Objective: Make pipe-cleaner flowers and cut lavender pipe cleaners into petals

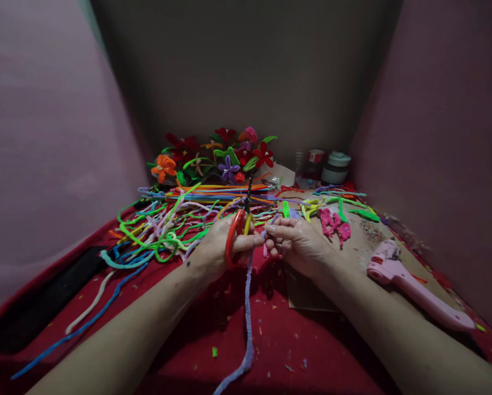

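Observation:
My left hand (218, 247) is closed around red-handled scissors (234, 239), whose dark blades point away from me. Its thumb and finger also pinch a lavender pipe cleaner (248, 312). One long end of this pipe cleaner hangs down toward the near edge of the picture. Close beside it, my right hand (301, 244) is closed, its fingertips pinching the short upper end of the same pipe cleaner. The exact shape of the piece between the fingertips is partly hidden.
Loose coloured pipe cleaners (163, 241) lie tangled at left. Pipe-cleaner flowers (229, 169) stand at the back, near a lidded jar (336, 167). On the right, pink pieces (334, 226) and a pink glue gun (418, 288) rest on cardboard (311, 293). A black object (52, 296) lies left.

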{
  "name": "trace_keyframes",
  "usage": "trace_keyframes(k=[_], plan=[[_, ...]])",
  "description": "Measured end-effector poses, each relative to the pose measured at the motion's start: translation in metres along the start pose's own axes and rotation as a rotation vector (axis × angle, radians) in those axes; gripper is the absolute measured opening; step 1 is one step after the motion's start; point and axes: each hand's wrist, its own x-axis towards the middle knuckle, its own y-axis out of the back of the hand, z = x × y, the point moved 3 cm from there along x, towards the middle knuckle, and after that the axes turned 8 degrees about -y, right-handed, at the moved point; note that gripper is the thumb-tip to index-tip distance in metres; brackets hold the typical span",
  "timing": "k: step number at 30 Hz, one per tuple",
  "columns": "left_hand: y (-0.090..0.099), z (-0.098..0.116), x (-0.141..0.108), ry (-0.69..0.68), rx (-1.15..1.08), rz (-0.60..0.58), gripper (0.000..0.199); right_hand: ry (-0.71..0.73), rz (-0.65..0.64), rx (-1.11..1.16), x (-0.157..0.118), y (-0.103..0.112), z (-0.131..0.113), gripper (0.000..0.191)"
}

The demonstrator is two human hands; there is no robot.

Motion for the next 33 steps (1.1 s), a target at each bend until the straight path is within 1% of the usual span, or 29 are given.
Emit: trace_keyframes(k=[4, 6, 8, 10, 11, 12, 13, 15, 16, 18, 21, 23, 25, 33], plan=[[0.002, -0.006, 0.002, 0.005, -0.049, -0.017, 0.022, 0.013, 0.021, 0.030, 0.001, 0.001, 0.000, 0.017], [0.005, -0.009, 0.004, 0.009, -0.027, -0.011, 0.022, 0.037, 0.053, 0.033, 0.002, 0.003, -0.001, 0.015], [0.009, -0.009, 0.005, -0.004, 0.070, 0.055, 0.023, 0.073, 0.103, 0.033, 0.002, 0.006, -0.004, 0.014], [0.014, -0.004, 0.004, -0.036, 0.186, 0.141, 0.024, 0.106, 0.150, 0.030, 0.002, 0.009, -0.007, 0.014], [0.015, -0.001, 0.003, -0.054, 0.231, 0.161, 0.023, 0.115, 0.169, 0.025, 0.002, 0.010, -0.009, 0.015], [0.015, 0.003, 0.001, -0.068, 0.275, 0.148, 0.020, 0.125, 0.185, 0.021, 0.002, 0.011, -0.011, 0.015], [0.014, 0.007, -0.001, -0.083, 0.314, 0.111, 0.016, 0.137, 0.204, 0.020, 0.002, 0.012, -0.012, 0.015], [0.008, 0.013, -0.005, -0.103, 0.417, -0.016, 0.010, 0.162, 0.250, 0.021, 0.001, 0.013, -0.015, 0.014], [0.006, 0.013, -0.007, -0.109, 0.496, -0.072, 0.009, 0.175, 0.274, 0.023, 0.001, 0.014, -0.017, 0.013], [0.002, 0.009, -0.010, -0.100, 0.737, -0.146, 0.007, 0.190, 0.308, 0.032, 0.001, 0.015, -0.018, 0.011], [-0.001, -0.003, -0.011, -0.019, 1.128, -0.192, 0.009, 0.199, 0.329, 0.061, 0.002, 0.018, -0.020, 0.011], [-0.001, -0.010, -0.010, 0.063, 1.279, -0.201, 0.014, 0.207, 0.346, 0.086, 0.003, 0.020, -0.020, 0.011], [-0.001, -0.013, -0.010, 0.113, 1.352, -0.196, 0.015, 0.210, 0.370, 0.108, 0.003, 0.022, -0.020, 0.010], [-0.003, -0.009, -0.011, 0.134, 1.433, -0.261, 0.022, 0.218, 0.420, 0.186, 0.000, 0.021, -0.021, 0.012]])
